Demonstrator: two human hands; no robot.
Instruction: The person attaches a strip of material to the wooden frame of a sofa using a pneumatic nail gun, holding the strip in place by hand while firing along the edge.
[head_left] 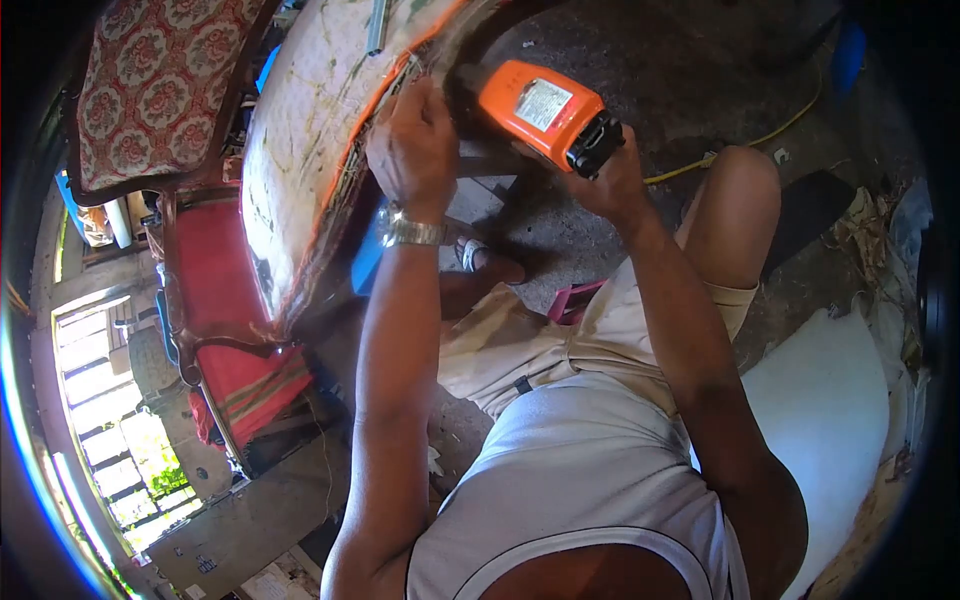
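Left hand (412, 150) at eleven o'clock pinches the orange-trimmed edge (348, 155), seemingly to steady it; right hand (607, 183) grips the orange tool (543, 112) at one o'clock.

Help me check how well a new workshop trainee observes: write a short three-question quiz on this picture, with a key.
1. Multiple choice: what colour is the body of the tool in the right hand?
A) Blue
B) Orange
C) Green
2. True or false: the watch is worn on the arm that holds the tool.
3. Short answer: which hand is at the edge of the pale curved piece?

Key:
1. B
2. False; it is on the other arm.
3. The left hand.
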